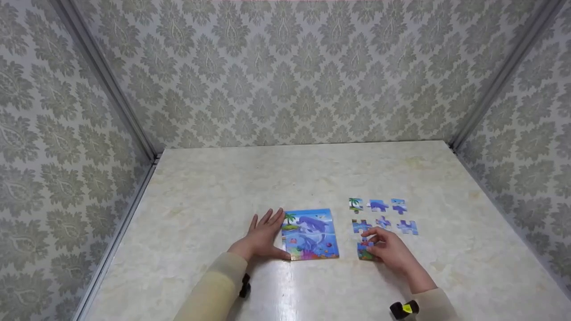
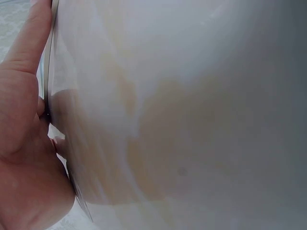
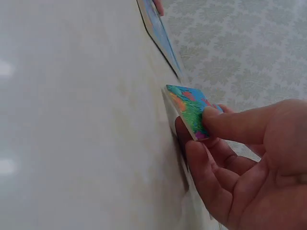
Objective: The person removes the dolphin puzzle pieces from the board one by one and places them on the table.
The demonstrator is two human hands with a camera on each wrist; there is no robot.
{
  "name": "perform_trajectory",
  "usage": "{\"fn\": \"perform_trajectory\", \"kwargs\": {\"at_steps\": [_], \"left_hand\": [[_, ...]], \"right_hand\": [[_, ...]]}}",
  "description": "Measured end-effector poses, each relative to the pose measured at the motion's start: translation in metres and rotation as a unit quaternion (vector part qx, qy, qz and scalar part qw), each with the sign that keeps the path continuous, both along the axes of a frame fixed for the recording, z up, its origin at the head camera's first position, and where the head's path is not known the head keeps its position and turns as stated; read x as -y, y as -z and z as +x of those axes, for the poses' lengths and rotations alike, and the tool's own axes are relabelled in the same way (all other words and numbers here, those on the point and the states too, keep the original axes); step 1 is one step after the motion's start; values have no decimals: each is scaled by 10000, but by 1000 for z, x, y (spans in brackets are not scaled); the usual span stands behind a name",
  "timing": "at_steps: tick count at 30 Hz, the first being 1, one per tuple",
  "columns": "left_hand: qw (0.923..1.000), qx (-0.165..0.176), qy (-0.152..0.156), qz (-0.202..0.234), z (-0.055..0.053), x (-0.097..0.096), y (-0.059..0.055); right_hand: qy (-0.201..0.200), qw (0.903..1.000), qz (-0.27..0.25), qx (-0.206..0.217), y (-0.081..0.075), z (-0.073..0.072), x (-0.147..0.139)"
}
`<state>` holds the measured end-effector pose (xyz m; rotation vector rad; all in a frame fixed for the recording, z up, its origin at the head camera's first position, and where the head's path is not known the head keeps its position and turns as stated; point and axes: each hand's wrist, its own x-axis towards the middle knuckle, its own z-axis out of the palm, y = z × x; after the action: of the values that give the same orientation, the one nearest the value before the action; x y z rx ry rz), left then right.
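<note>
A square picture board (image 1: 314, 236) with dolphins on it lies on the table. My left hand (image 1: 262, 236) rests at its left edge with fingers spread, thumb at the lower corner. In the left wrist view that hand (image 2: 24, 120) shows at the far left; the picture is mostly hidden there. To the right of the board, my right hand (image 1: 391, 252) pinches a jigsaw piece (image 1: 365, 253) between thumb and fingers. The right wrist view shows this piece (image 3: 189, 105) in green, blue and orange, tilted close over the table.
Above my right hand, several loose jigsaw pieces lie in two rows, among them a palm-tree piece (image 1: 355, 204), a dolphin piece (image 1: 378, 205) and a blue-purple piece (image 1: 407, 227). Patterned walls (image 1: 285, 76) border the pale table (image 1: 214, 187) at the back and both sides.
</note>
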<state>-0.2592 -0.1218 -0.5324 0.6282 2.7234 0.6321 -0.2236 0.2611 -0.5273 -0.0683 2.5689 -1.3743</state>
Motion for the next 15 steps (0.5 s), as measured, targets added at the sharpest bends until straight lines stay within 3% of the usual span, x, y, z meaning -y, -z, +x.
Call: {"fn": "perform_trajectory", "kwargs": {"at_steps": [7, 15], "left_hand": [[10000, 42, -38, 29, -1, 0, 0], [9999, 80, -79, 68, 0, 0, -1]], "right_hand": [[243, 9964, 778, -218, 5, 1, 5], [196, 9938, 1026, -386, 6, 1, 9]]}}
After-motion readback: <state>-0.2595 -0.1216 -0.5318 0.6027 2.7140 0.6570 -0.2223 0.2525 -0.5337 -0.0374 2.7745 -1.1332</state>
